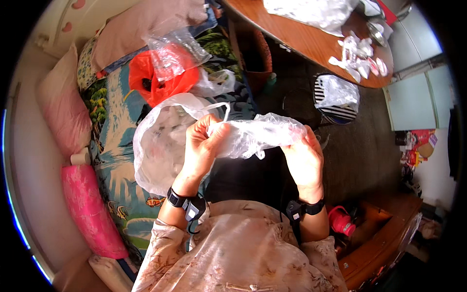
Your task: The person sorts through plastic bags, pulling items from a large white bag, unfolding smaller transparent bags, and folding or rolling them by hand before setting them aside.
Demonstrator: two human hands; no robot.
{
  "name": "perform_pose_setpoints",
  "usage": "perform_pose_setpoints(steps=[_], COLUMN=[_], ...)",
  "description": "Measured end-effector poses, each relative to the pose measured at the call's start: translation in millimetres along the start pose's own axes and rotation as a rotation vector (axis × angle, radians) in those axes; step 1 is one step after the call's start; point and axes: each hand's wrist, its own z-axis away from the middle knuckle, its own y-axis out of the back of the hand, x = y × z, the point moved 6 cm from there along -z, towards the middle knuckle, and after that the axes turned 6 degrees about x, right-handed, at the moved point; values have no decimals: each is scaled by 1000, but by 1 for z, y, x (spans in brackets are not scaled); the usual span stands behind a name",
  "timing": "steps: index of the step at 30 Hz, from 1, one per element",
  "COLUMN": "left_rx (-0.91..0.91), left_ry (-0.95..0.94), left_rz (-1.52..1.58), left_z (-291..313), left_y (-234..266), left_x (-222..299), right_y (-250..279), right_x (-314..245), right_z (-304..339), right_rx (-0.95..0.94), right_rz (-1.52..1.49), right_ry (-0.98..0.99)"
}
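A clear plastic bag [253, 136], gathered into a crinkled strip, stretches between my two hands over my lap. My left hand [205, 143] pinches its left end between thumb and fingers. At the other end, my right hand [305, 156] has its fingers closed on the plastic. Just left of my left hand, a large white plastic bag [158, 151] sits wide-mouthed on the bed, with crumpled pale plastic inside it. Beyond that lie a red plastic bag [146, 80] and a clear plastic sheet or bag [177, 53] partly over it.
A patterned bed [114, 141] with pillows and a pink roll [90, 209] lies to my left. A wooden table [287, 29] at the far right bears white plastic and small folded bundles [357, 56]. A striped stool [335, 97] stands below it. Wooden furniture [369, 253] is near right.
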Motion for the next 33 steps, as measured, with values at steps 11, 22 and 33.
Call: perform_pose_setpoints(steps=[11, 22, 33], left_rx=[-136, -115, -205], left_ry=[11, -29, 373], left_rz=[-76, -344, 432], left_z=[5, -16, -25], left_y=[-69, -41, 5], left_x=[-19, -16, -39], right_y=[24, 69, 125], right_x=[12, -27, -71], right_z=[15, 21, 33], right_rx=[-27, 0, 172], right_rz=[330, 139, 393], right_ry=[65, 33, 189])
